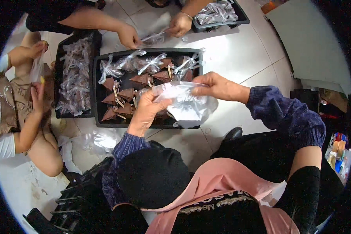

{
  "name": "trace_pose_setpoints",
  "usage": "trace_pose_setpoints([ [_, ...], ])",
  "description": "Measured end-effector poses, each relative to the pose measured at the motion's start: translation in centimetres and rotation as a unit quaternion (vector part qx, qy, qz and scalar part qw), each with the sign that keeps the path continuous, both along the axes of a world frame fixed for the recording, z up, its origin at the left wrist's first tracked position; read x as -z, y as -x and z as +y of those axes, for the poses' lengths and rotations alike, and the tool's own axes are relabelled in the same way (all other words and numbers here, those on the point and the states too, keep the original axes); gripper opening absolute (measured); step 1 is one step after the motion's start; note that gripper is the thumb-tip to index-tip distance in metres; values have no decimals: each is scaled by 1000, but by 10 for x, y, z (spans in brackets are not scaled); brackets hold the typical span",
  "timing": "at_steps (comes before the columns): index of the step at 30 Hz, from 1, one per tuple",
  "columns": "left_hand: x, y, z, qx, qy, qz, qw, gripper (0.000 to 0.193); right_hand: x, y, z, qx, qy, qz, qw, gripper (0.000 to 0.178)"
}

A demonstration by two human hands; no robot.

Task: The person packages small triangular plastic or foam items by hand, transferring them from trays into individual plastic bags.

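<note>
A clear plastic bag [193, 104] is stretched between my two hands above the right part of a black tray [96, 93]. My left hand [147, 108] pinches the bag's left edge between thumb and fingers. Its upper right edge is gripped by my right hand [216, 86]. Whether anything lies inside the bag cannot be made out. Below, the tray holds several brown cone-shaped pieces [139, 80] with small pale tags or sticks. Along its far side lie several pieces wrapped in clear plastic [153, 63]. The bag and my left hand hide the tray's near right part.
Beyond the tray, another person's hands [129, 36] hold a clear bag [154, 38]. At left, a seated person's hands [37, 91] hold another bag [36, 70]. Two more black trays hold wrapped bundles [76, 74] [218, 12]. Loose plastic [105, 139] lies on the tiled floor near black crates [72, 202].
</note>
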State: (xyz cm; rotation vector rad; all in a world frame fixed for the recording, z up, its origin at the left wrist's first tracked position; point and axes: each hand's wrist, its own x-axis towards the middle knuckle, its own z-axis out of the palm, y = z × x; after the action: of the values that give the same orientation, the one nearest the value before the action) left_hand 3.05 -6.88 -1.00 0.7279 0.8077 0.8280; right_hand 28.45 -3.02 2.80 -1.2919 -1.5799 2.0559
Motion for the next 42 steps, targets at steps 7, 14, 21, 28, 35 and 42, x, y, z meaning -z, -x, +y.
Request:
trace_pose_setpoints([
  [7, 5, 3, -5, -11, -8, 54, 998, 18, 5, 20, 6, 48, -51, -14, 997, 23],
  [14, 20, 39, -22, -96, 35, 51, 993, 14, 3, 20, 3, 103, -2, 13, 995, 18],
  [21, 0, 60, -15, -195, -62, 99, 974, 14, 11, 24, -1, 69, 14, 88, 994, 9],
  [28, -51, 36, -3, 116, -225, 264, 930, 26, 12, 21, -7, 48, 56, 37, 997, 10],
  [35, -19, -11, 6, 20, -307, 252, 918, 9, 0, 33, -14, 64, 32, 122, 990, 7],
  [42, -6, -7, -5, -21, -247, 225, 942, 9, 2, 30, -16, 109, 86, 143, 980, 22],
])
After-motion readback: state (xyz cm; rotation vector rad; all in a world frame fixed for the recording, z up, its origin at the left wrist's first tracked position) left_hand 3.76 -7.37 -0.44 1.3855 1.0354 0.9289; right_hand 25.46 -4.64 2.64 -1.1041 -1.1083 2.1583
